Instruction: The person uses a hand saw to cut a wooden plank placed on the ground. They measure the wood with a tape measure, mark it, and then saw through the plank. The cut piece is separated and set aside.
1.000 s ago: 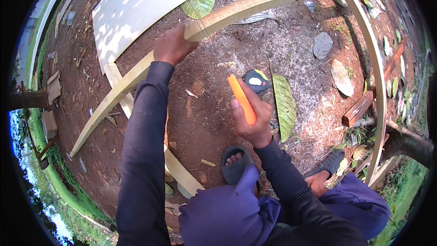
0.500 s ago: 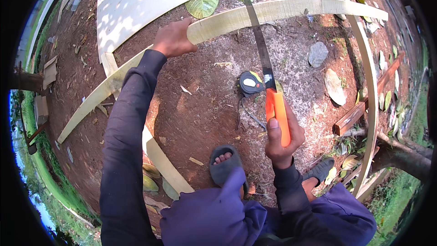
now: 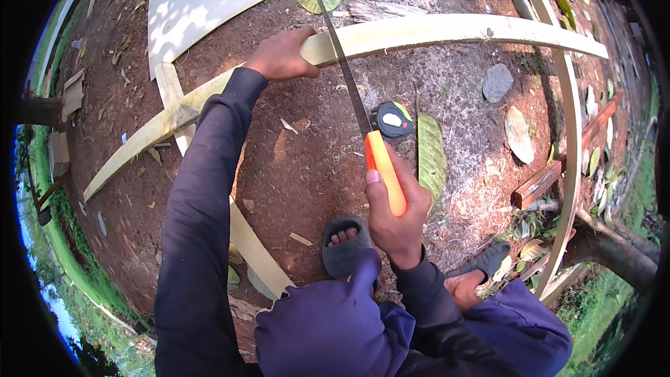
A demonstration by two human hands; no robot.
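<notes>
My right hand (image 3: 398, 220) is closed round the orange handle of a handsaw (image 3: 349, 87). The saw's dark blade points away and a little left, crossing a long pale wooden plank (image 3: 433, 30) just right of my left hand (image 3: 280, 54). That hand grips the plank, fingers over its far edge and thumb on the near side. Whether the teeth touch the wood I cannot tell. The plank lies across two other pale strips, a left one (image 3: 251, 248) and a right one (image 3: 571, 126). Beside the saw's handle end, a tape measure (image 3: 392, 120) rests on the ground.
A large pale board (image 3: 209, 7) lies at the far left. Grey and light stones (image 3: 497, 82), a reddish-brown timber piece (image 3: 541, 185) and a tree trunk (image 3: 621, 255) are on the right. A big green leaf (image 3: 431, 157) lies near my right hand. My sandalled foot (image 3: 343, 244) is close below.
The saw in my right hand has moved left along the plank, closer to my left hand, and tilts more leftward. My left hand still grips the plank, slightly shifted right in view.
</notes>
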